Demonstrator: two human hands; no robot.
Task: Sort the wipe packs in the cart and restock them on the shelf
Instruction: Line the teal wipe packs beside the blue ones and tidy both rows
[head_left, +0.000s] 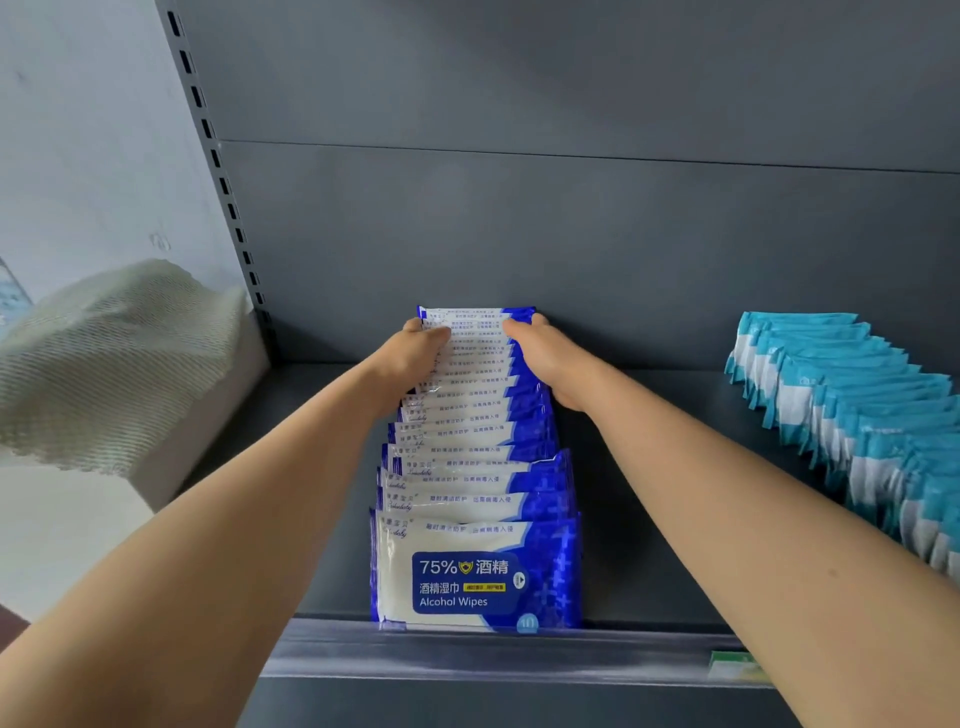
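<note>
Wipe packs (475, 467), blue and white, labelled "Alcohol Wipes", lined upright in a row from front lip to back panel of a dark grey shelf (649, 519). Pale wall and slotted upright at left. Left hand (415, 353) and right hand (545, 358) clamped on either side of the row's rear packs. Further right, well apart, a slanting row of teal packs (852, 410).

Two bare forearms, sleeveless to frame's edge; left hand (415, 358) and right hand (545, 364) ungloved, no rings or watch.
</note>
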